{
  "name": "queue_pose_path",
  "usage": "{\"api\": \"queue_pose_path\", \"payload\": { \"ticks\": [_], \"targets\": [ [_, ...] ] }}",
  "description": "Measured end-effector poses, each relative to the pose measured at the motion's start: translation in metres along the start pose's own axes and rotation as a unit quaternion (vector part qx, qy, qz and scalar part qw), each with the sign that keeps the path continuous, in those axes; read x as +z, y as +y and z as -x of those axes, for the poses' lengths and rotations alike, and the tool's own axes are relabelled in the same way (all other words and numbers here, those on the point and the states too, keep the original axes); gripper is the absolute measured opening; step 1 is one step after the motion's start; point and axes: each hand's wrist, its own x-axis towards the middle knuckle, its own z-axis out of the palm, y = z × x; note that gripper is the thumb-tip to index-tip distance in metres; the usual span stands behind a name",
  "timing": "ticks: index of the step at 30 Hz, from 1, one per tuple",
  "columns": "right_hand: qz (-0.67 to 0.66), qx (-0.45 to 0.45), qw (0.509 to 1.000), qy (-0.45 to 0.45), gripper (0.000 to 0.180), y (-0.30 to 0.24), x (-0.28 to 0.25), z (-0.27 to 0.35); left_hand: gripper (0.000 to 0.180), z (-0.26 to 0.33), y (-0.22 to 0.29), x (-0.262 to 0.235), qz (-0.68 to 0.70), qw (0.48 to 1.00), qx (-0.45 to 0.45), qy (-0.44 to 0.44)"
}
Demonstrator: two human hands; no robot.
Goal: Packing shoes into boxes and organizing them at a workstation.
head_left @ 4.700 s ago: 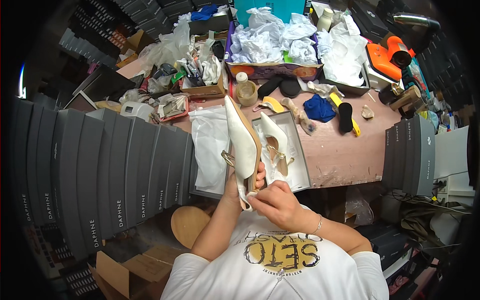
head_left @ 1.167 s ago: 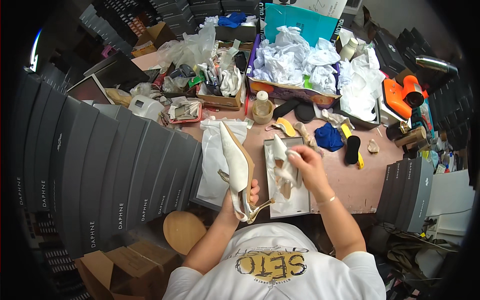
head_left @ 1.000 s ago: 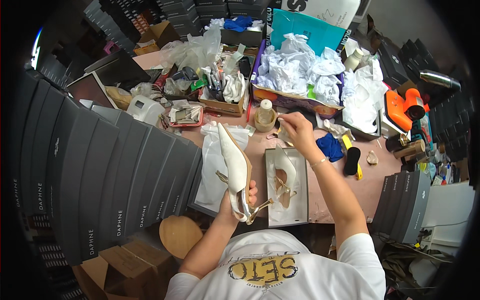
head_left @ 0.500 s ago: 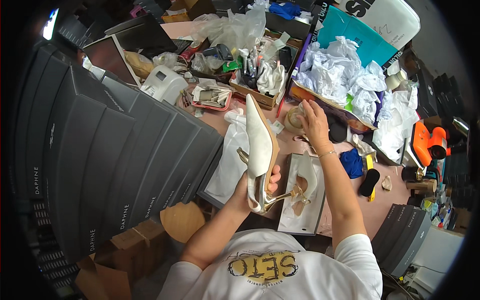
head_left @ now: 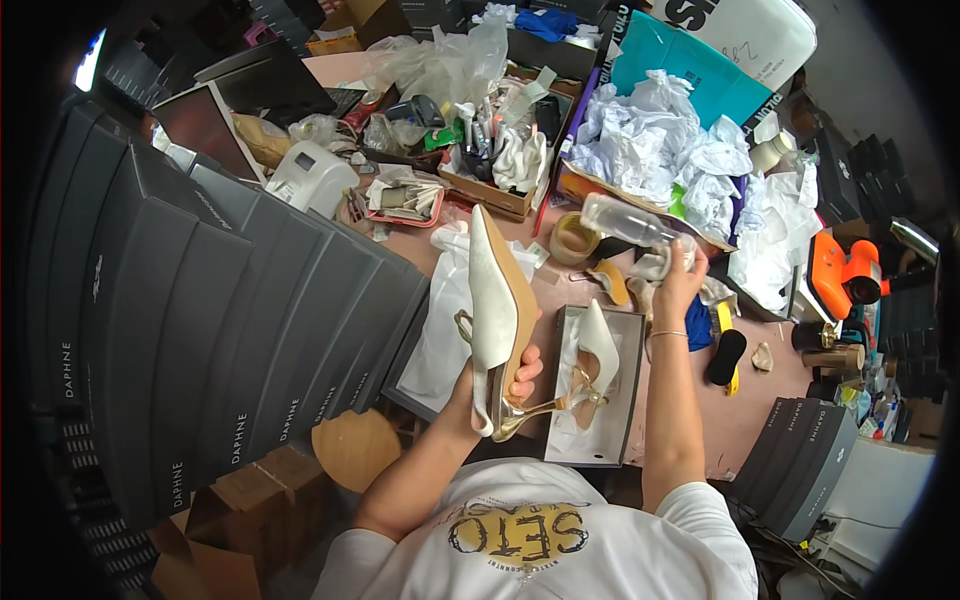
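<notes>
A person in a white printed T-shirt sat at a cluttered pinkish-brown table (head_left: 745, 420), seen from above. The left hand (head_left: 500, 378) was closed around the heel end of a white high-heeled shoe (head_left: 493, 305), holding it upright with the pointed toe aimed away from the body and the tan sole facing right; its thin gold heel (head_left: 530, 415) stuck out to the right below the fingers. The right hand (head_left: 678, 285) was raised over the far part of the table, fingers wrapped around the base of a clear plastic bottle (head_left: 625, 220), which lay tilted with its neck pointing left. A crumpled white cloth (head_left: 655, 268) sat against the same hand.

Between the two forearms lay an open shoe box (head_left: 625, 395) lined with white paper, and the matching white shoe (head_left: 598, 350) rested inside it. Just beyond the box stood a roll of tape (head_left: 574, 238). A black brush (head_left: 726, 357) and a blue cloth (head_left: 698, 325) lay to the right of the right forearm. Farther right sat an orange tool (head_left: 838, 278). A box of crumpled white paper (head_left: 660, 150) stood at the far side. Dark grey shoe boxes (head_left: 200, 310) were stacked in a long row on the left.
</notes>
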Motion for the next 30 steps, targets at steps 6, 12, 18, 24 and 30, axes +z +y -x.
{"api": "queue_pose_path", "payload": {
  "ticks": [6, 12, 18, 24, 30],
  "targets": [
    [0.322, -0.335, 0.862, -0.203, 0.040, -0.015, 0.063, 0.021, 0.060, 0.016, -0.009, -0.017, -0.014, 0.999, 0.000, 0.037],
    [0.421, -0.318, 0.789, -0.315, 0.043, -0.012, 0.085, 0.025, 0.055, 0.031, -0.019, -0.021, -0.037, 0.999, 0.012, 0.026],
    [0.040, 0.175, 0.922, -0.344, 0.036, -0.049, 0.053, 0.037, 0.056, 0.033, -0.026, -0.031, -0.031, 0.999, 0.017, 0.010],
    [-0.119, 0.312, 0.884, -0.328, 0.016, -0.134, -0.027, 0.140, 0.043, 0.020, -0.044, -0.036, -0.027, 0.999, -0.028, 0.017],
    [0.166, 0.031, 0.872, -0.459, 0.022, -0.208, -0.079, 0.221, 0.038, 0.013, -0.071, -0.012, -0.169, 0.981, -0.049, 0.077]
  ]
}}
